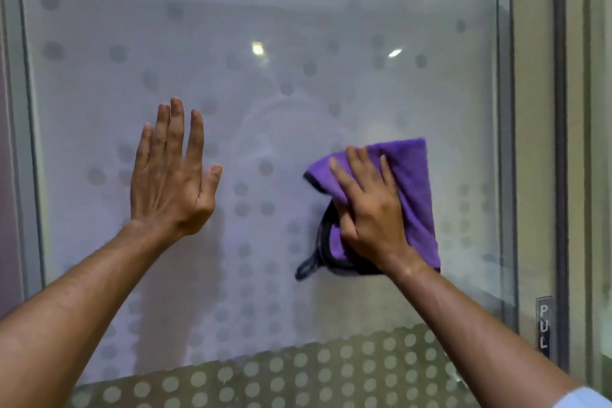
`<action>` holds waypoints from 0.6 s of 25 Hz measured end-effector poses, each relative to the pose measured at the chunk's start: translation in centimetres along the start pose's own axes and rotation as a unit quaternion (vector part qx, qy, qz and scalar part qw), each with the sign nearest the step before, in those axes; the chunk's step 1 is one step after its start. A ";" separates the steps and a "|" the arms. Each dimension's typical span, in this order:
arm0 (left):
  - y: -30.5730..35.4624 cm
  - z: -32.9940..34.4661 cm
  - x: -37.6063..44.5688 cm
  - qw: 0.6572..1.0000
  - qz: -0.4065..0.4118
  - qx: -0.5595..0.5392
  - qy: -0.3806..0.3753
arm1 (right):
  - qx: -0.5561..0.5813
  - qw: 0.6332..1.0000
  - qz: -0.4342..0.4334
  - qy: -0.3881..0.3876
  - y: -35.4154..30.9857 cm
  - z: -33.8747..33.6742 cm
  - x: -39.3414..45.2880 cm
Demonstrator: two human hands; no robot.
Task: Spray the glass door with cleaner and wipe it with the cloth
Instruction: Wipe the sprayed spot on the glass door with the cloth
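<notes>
**Glass door under two hands, cloth pressed flat**

Glass door [265,76] fills the view, frosted and patterned with rows of grey dots. Nearest, both bare forearms reach up from the bottom corners. The right hand [371,209] lies palm-down on the purple cloth [414,182], its grip spread wide with fingers fanned, pinning the folded cloth against the pane right of centre; a dark edge and loop hang below. The left hand [169,175] is open, fingers together and pointing up, flat at the glass, holding nothing. Beyond, a metal frame [505,142] borders the right edge, with a small "PUL" label [543,325] beside it.
</notes>
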State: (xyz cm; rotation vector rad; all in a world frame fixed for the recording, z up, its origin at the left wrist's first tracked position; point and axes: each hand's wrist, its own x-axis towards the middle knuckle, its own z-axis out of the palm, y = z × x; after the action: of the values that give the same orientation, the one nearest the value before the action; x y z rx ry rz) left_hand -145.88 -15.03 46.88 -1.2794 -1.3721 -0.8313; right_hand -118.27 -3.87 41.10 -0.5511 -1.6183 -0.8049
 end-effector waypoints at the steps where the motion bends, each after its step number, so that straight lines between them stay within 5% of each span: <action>1: 0.0 0.0 0.0 1.000 -0.001 0.000 0.000 | -0.004 1.000 -0.015 -0.018 0.8 -0.5 -1.9; 4: -0.1 -0.1 -0.1 1.000 -0.006 0.001 -0.001 | -0.022 0.996 0.081 0.009 4.1 -2.0 -4.9; 9: 0.0 -0.2 -0.2 1.000 -0.010 0.006 -0.012 | 0.016 0.945 0.302 0.123 3.6 -1.1 2.1; 15: -0.5 -0.5 -0.3 1.000 -0.010 -0.010 -0.010 | 0.003 0.999 -0.042 -0.023 -0.8 0.3 -1.8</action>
State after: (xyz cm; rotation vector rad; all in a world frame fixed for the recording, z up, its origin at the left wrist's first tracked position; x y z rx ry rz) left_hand -146.30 -15.67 46.82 -1.2938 -1.3975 -0.8490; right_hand -118.69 -4.04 39.13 -0.5024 -1.6947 -0.8552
